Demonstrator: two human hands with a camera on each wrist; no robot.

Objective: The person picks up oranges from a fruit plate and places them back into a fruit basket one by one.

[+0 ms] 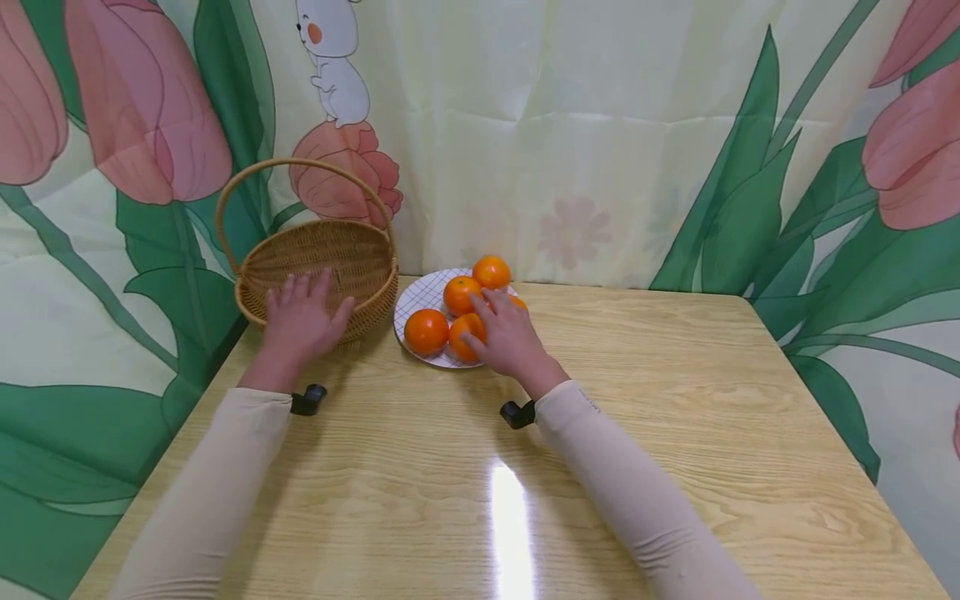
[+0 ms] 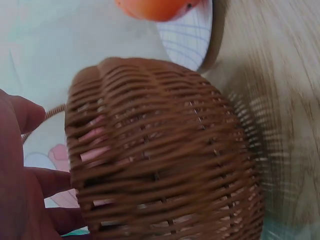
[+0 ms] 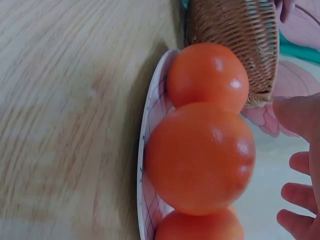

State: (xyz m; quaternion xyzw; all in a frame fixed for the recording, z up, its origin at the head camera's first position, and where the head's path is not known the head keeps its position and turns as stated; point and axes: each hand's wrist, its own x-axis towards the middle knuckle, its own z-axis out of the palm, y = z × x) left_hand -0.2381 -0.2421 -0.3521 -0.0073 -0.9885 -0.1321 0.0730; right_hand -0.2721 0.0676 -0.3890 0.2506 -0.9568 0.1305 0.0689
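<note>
A wicker basket [image 1: 322, 250] with a tall arched handle stands at the table's back left. My left hand [image 1: 303, 321] is over its near rim with the fingers spread; in the left wrist view the fingers [image 2: 47, 181] lie right at the woven rim. Beside the basket, a white checked plate [image 1: 408, 302] bears several oranges [image 1: 426, 332]. Above the plate's right side hovers my right hand [image 1: 510, 337], its fingers loosely spread over the oranges and partly covering them. In the right wrist view its fingers [image 3: 298, 195] stand apart from the nearest orange [image 3: 200, 157].
The light wooden table [image 1: 675, 400] ends at a curtain [image 1: 600, 167] printed with tulips, directly behind the basket and plate. A dark wrist mount [image 1: 517, 414] sticks out below the right wrist, and another dark mount [image 1: 309, 400] beside the left.
</note>
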